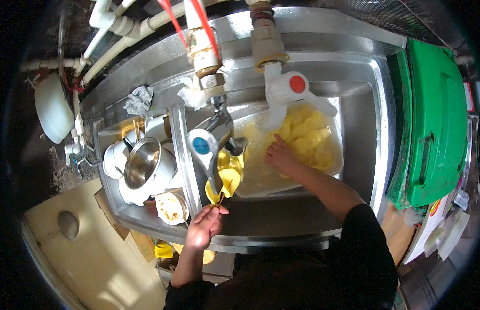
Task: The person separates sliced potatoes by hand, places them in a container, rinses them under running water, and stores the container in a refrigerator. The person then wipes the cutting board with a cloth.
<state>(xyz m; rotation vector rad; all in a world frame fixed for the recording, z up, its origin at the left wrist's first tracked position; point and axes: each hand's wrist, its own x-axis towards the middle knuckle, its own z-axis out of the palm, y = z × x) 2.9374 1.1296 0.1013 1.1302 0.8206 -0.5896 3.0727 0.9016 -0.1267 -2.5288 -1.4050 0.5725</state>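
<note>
My left hand (206,228) pinches the lower ends of thin wooden skewers (222,196). Yellow slices (229,179), which look like potato, are threaded on them above my fingers, partly behind the metal faucet's lever. My right hand (280,155) reaches over a translucent plastic tub (259,190) in the sink, its index finger extended at the edge of a heap of yellow slices (307,135) lying in water. Whether its fingertips touch a slice I cannot tell; no slice shows in its grasp.
A metal faucet (220,126) and a white plastic tap (280,89) hang over the sink (356,162). At the left, a basin holds a steel pot (143,162), white dishes and a stained cup (171,209). A green lidded bin (435,124) stands at the right. Crumpled plastic (139,100) lies on the ledge.
</note>
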